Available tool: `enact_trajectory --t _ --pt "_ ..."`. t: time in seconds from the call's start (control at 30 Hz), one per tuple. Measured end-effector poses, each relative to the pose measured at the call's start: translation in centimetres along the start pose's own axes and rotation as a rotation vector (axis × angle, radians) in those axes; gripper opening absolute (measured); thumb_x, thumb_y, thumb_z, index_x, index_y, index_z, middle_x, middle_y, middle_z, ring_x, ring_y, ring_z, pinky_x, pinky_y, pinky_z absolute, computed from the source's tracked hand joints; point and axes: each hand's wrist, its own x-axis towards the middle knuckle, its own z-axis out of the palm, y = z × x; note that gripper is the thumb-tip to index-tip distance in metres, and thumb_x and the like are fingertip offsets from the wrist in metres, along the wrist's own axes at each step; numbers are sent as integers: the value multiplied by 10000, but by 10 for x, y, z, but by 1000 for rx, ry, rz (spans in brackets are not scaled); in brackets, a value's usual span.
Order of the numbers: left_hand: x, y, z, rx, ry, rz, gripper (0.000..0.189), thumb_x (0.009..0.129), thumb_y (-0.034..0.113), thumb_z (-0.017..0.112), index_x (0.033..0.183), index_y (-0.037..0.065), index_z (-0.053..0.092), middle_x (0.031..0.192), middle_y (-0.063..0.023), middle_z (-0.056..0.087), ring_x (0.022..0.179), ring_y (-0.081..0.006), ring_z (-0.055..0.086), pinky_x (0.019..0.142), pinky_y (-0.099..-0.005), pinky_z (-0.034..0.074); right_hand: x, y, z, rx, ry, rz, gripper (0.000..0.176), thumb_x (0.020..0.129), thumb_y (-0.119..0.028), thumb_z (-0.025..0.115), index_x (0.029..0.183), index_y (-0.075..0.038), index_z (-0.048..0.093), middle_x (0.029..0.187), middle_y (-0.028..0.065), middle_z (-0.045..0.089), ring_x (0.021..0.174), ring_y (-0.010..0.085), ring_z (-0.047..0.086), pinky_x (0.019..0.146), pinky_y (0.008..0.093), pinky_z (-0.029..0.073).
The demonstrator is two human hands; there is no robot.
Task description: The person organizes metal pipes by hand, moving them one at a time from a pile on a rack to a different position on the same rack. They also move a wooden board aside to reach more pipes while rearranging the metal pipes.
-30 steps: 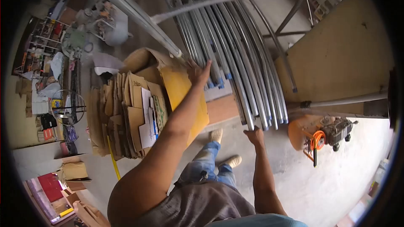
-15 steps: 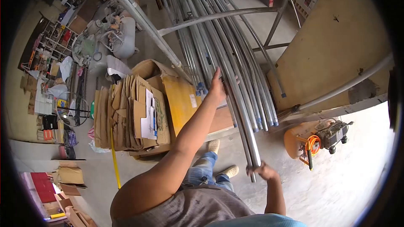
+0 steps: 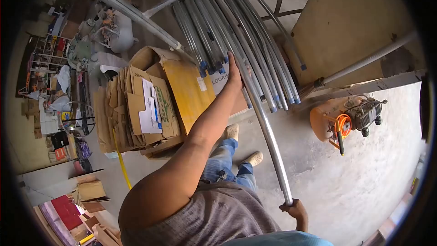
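A long shiny metal pipe (image 3: 273,150) slants from the stack down toward my body. Around its near end my right hand (image 3: 297,210) is closed. Farther up, my left hand (image 3: 235,74) grips the same pipe, thumb along its left side and fingers mostly hidden behind it. Beyond my left hand lies a stack of similar metal pipes (image 3: 255,50), several with blue ends. Where the held pipe meets the stack, its far end cannot be told apart from the others.
Left of my arm stand folded cardboard sheets (image 3: 123,109) and a yellow board (image 3: 189,93). A metal frame bar (image 3: 132,11) crosses above the pipes. On the right floor sits an orange air compressor (image 3: 325,120) with a coiled hose. A tan panel (image 3: 350,32) stands behind it.
My right hand has moved down and slightly right, drawing the pipe farther out of the stack. Two pipes lay side by side near that hand earlier; now one extends to it. The view has shifted.
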Motion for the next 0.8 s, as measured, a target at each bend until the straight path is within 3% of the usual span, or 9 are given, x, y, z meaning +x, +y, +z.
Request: enact_trajectory --t 0.03,0.1,0.13,0.2,0.27,0.4,0.5,0.63,0.8 --pt "-6 1 0 40 24 1 700 805 748 489 1071 100 514 746 -66 532 596 -173 530 530 -352 444 -2 -3 9 2 1 -9 371 683 -263 810 900 9 685 768 143 705 715 233 677 689 353 517" --pt "-8 -6 3 52 66 40 654 770 680 605 1064 100 530 759 -64 546 608 -183 546 534 -341 451 -7 -5 31 -129 445 -160 412 643 -333 816 787 16 650 683 199 656 651 372 645 610 440 491" --pt "-1 -10 0 54 57 70 589 766 587 644 1065 92 534 772 -66 554 622 -193 555 542 -347 458 -9 -8 36 -140 508 -174 419 653 -325 805 790 31 633 692 241 633 694 445 618 600 479 480" --pt "5 -7 -8 49 38 123 532 763 494 684 1067 83 538 785 -69 562 635 -203 565 550 -353 465 -6 -10 39 -175 531 -161 439 665 -354 795 784 35 630 690 242 632 685 429 626 604 477 475" --pt "3 -5 -13 428 80 124 438 721 305 687 1054 57 549 821 -81 578 668 -218 582 565 -375 481 -16 -33 39 -154 497 -99 458 674 -399 779 780 24 640 700 235 640 690 425 631 608 480 470" --pt "-18 -4 -3 312 227 128 238 696 126 642 901 28 574 778 -107 592 620 -205 573 498 -384 465 7 -22 55 -207 569 -177 396 642 -357 777 789 -10 657 705 232 645 702 423 641 625 486 489" --pt "-8 -5 -23 361 97 48 143 702 105 629 800 31 554 673 -94 569 539 -197 541 450 -366 440 36 -12 80 -142 693 -108 333 651 -303 733 798 -14 660 715 229 650 712 426 644 637 496 498" --pt "-38 -15 -23 240 211 9 98 721 102 609 736 51 526 611 -60 528 469 -175 490 430 -333 424 43 -5 97 -211 706 29 261 661 -231 675 794 -8 648 706 252 634 729 441 641 645 515 494" --pt "-22 4 -36 269 277 115 123 731 117 601 672 54 515 560 -55 501 425 -176 479 369 -327 405 70 -7 96 -41 547 -210 299 671 -223 672 817 36 633 690 248 629 658 408 641 601 467 472"
